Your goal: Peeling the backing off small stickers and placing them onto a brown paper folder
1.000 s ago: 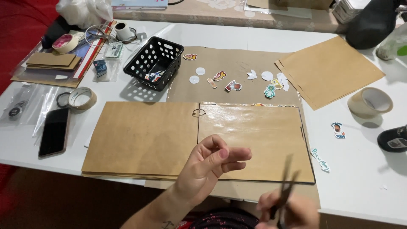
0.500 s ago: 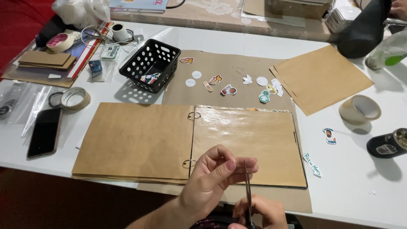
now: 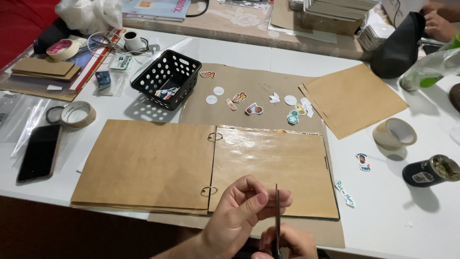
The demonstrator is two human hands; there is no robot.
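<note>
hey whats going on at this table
A person sits at a white table with an open ring-bound kraft album before them. Their right hand holds dark scissors blades up, while the left hand pinches something too small to make out beside the blades. Stickers lie on brown paper beyond, near a black basket.

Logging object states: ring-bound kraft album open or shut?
Open: kraft album lies spread flat, two pages either side of its metal rings.

Right hand [image 3: 287, 244] and dark slim scissors [image 3: 277, 225] cut off by bottom edge; whatever left fingers [image 3: 261, 197] pinch is too small to tell.
</note>
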